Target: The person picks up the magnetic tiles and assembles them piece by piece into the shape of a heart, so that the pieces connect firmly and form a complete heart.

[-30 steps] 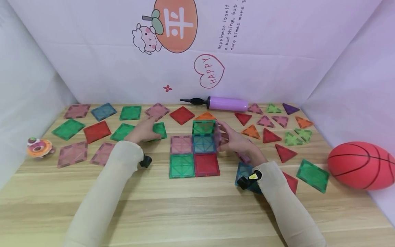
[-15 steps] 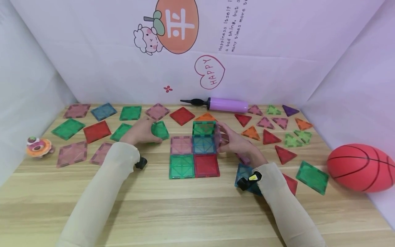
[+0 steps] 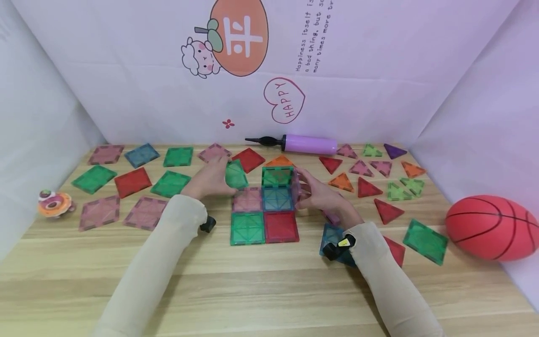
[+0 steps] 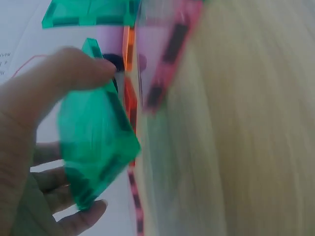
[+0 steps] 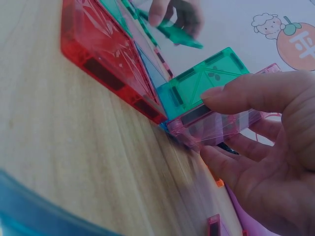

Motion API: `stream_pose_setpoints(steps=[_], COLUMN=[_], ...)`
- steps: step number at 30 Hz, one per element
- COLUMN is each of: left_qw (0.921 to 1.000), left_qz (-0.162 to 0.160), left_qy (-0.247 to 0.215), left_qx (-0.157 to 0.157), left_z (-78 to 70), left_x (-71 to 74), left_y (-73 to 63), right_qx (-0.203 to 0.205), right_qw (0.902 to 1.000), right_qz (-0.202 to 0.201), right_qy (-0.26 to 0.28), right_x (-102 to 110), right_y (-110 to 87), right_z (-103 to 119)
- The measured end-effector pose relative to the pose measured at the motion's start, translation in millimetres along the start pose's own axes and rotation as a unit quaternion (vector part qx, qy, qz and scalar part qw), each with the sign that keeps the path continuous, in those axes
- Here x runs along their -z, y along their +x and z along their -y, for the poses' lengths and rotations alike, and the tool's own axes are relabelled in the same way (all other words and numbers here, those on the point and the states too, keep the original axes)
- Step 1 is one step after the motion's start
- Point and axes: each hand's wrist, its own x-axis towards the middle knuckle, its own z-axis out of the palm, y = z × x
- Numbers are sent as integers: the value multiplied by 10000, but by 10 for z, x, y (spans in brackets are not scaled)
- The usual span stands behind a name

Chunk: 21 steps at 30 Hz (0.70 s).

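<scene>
My left hand [image 3: 212,178] grips a translucent green square magnetic tile [image 4: 96,132] between thumb and fingers, tilted and off the table. In the head view this green tile [image 3: 236,174] is just behind the flat pink tile [image 3: 247,200]. My right hand [image 3: 316,191] pinches a pink tile [image 5: 216,129] that stands upright at the right edge of the flat blue tile [image 3: 278,200]. Another green tile [image 3: 277,176] stands upright along the blue tile's back edge. A flat green tile [image 3: 247,228] and a red tile [image 3: 281,226] complete the two-by-two base.
Several loose square tiles, such as a red one [image 3: 132,182], lie at the left. Small triangle tiles [image 3: 369,187] lie at the right. A purple hand pump [image 3: 309,144] lies at the back, a red ball [image 3: 492,227] at far right, a small toy [image 3: 54,204] at far left.
My left hand has lifted the green tile off the table and carried it right towards the base. My right hand stays at the upright pink tile.
</scene>
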Motion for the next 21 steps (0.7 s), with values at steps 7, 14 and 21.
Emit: stream_pose_setpoints(steps=[7,14,21], left_qw=[9986,9922,9822], left_qz=[-238,-577,-1046], left_qy=[-240,-790,-1276], left_qx=[-402,-776,-902], left_z=[-115,-201,-233], left_x=[-96,-35,-22], left_y=[117,91,83], right_qx=[-12,-42,-70], right_qw=[10000,10000,10000], right_qz=[14,-19,-6], right_qy=[-12,-42,-29], right_x=[6,11,2], right_y=[-5,-4,-6], right_z=[-11,7,-8])
